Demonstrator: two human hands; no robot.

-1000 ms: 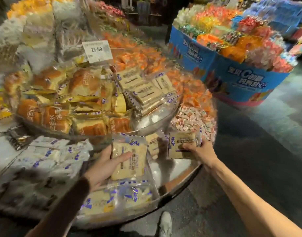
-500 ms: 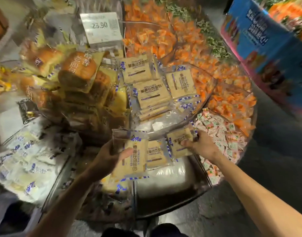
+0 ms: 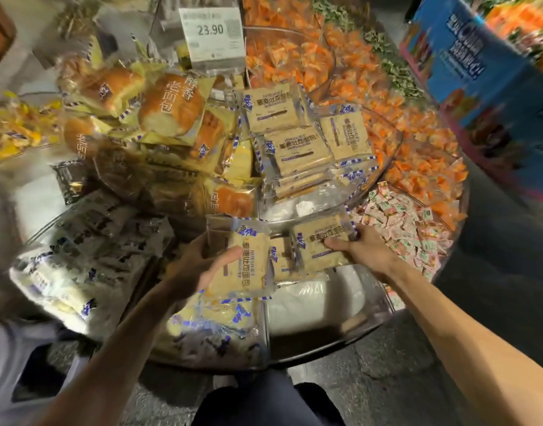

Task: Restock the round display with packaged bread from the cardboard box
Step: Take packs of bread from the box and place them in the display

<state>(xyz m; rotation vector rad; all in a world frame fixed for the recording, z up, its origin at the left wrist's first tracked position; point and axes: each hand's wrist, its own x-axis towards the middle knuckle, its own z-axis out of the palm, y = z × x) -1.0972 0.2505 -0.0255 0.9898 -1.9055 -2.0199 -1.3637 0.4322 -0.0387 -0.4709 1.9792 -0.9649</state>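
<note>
Left packet [image 3: 252,272] nearer right packet [image 3: 319,230] — both gripped

Left hand [image 3: 199,272] and right hand [image 3: 365,250], bread packets [image 3: 248,272] in grip, slightly closer together than before

Right forearm [image 3: 448,327] bare; left forearm [image 3: 110,348] shadowed, sleeve unclear; trousers [image 3: 258,404] dark.

The left hand [image 3: 193,269] holds a toast bread pack [image 3: 245,265] over the round display [image 3: 350,330]. The right hand [image 3: 361,250] holds another pack [image 3: 321,241] just beside it, under a price sign [image 3: 213,33].
</note>
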